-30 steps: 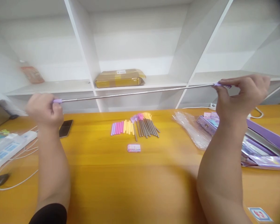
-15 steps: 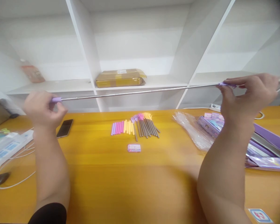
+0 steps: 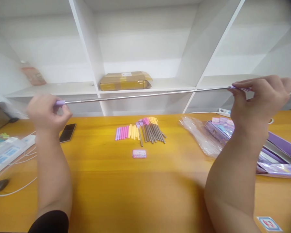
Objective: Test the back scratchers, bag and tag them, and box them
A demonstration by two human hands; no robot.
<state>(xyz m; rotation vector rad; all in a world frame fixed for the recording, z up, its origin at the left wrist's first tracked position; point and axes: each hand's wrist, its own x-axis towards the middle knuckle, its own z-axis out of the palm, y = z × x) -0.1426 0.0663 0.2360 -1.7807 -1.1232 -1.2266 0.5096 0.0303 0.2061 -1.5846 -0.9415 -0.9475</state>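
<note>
A telescopic back scratcher (image 3: 145, 95) stretches fully drawn out between my hands, above the table. My left hand (image 3: 47, 111) is closed round its purple handle. At the other end, my right hand (image 3: 263, 97) pinches the purple claw head where it meets the thin metal rod. Below, on the table, lie several back scratcher rods (image 3: 152, 132) with purple, pink and yellow claw heads. Beside them is a row of loose handles (image 3: 127, 132) in purple, pink and yellow. A small stack of pink printed cards (image 3: 139, 153) sits in front of these.
A taped carton (image 3: 124, 81) sits on the white shelf. On the left are a phone (image 3: 68, 132), a power strip (image 3: 13, 155), cables and a mouse (image 3: 0, 186). Clear plastic bags (image 3: 201, 136) and purple packaging (image 3: 281, 147) lie at right, near a square sticker (image 3: 269, 223).
Both hands have shifted slightly to the right along with the stretched back scratcher. The grip of each hand looks the same, and the things on the table stay in place.
</note>
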